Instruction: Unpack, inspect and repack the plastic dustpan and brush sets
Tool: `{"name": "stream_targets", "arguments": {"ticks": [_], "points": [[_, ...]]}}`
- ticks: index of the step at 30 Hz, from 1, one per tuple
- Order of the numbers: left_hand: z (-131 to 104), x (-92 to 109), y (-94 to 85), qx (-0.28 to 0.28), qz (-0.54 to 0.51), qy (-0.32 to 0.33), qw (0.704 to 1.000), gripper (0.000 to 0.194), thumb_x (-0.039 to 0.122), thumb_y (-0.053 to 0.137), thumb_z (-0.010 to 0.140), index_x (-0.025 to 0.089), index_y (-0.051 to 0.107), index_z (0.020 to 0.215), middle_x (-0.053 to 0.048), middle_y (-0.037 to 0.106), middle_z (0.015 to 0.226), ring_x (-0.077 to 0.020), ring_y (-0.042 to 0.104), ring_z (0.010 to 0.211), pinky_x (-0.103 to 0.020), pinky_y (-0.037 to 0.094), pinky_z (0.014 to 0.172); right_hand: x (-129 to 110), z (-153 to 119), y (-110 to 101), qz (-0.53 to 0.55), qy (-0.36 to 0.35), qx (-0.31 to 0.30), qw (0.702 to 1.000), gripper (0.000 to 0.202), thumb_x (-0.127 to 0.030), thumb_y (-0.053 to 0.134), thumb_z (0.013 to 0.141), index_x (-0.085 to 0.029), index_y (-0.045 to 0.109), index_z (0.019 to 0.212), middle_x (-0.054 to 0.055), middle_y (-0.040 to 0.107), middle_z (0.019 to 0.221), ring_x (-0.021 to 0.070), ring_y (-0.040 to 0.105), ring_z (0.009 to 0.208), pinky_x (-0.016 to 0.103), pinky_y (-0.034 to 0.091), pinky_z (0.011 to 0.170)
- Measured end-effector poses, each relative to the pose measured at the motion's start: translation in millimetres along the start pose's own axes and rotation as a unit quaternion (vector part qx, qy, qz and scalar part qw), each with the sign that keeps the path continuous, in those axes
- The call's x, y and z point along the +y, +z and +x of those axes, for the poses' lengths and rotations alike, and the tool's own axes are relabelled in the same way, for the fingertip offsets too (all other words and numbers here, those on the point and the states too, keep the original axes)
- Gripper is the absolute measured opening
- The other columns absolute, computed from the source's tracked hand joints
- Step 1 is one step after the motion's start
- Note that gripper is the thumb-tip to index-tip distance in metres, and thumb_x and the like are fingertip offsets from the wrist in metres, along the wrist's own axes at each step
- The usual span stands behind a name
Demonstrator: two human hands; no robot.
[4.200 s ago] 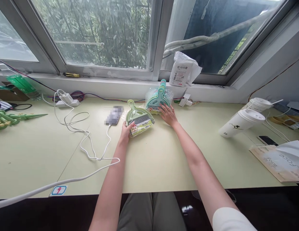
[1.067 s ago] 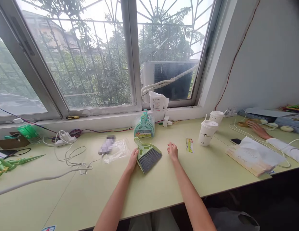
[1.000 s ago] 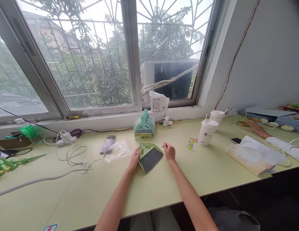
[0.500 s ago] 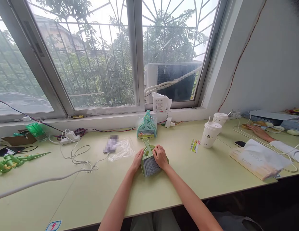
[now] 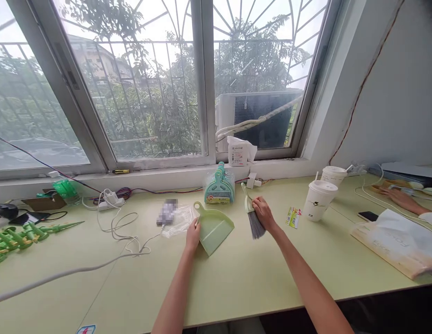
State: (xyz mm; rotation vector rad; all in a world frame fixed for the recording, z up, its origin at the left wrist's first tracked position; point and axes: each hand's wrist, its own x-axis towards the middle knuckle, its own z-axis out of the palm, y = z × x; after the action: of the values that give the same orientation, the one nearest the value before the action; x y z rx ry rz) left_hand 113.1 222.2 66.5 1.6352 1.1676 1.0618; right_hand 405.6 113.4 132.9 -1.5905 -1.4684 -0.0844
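"Left hand [image 5: 193, 235]; what do we find?"
"Clamped on the green dustpan [image 5: 216, 231] at its left edge; we place it nearer than the packaged stack [image 5: 219, 189]."
"Right hand [image 5: 263, 213]?"
"Wrapped round the grey-bristled brush [image 5: 256, 226]; we record it nearer too, right of the stack."

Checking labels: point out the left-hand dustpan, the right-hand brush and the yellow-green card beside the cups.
Dustpan [image 5: 215, 230]: head view, middle of its pan.
Brush [image 5: 256, 224]: head view, grey bristles.
Card [image 5: 293, 217]: head view, middle of its face.
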Motion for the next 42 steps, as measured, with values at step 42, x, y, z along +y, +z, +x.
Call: {"name": "stream_targets", "arguments": {"ticks": [42], "points": [[-40.3, 31.8, 28.3, -0.108, 0.289, 0.304, 0.901, 0.018, 0.021, 0.050, 0.080, 0.023, 0.059, 0.096, -0.005, 0.058, 0.095, -0.0191, 0.054, 0.090, -0.030, 0.042, 0.077, -41.2, -39.2, 60.7, -0.215, -0.012, -0.206, 0.955, 0.018, -0.040, 0.062, 0.080, -0.024, 0.068, 0.085, 0.007, 0.055, 0.115, 0.0232, 0.046, 0.109, 0.039, 0.032, 0.089]]}}
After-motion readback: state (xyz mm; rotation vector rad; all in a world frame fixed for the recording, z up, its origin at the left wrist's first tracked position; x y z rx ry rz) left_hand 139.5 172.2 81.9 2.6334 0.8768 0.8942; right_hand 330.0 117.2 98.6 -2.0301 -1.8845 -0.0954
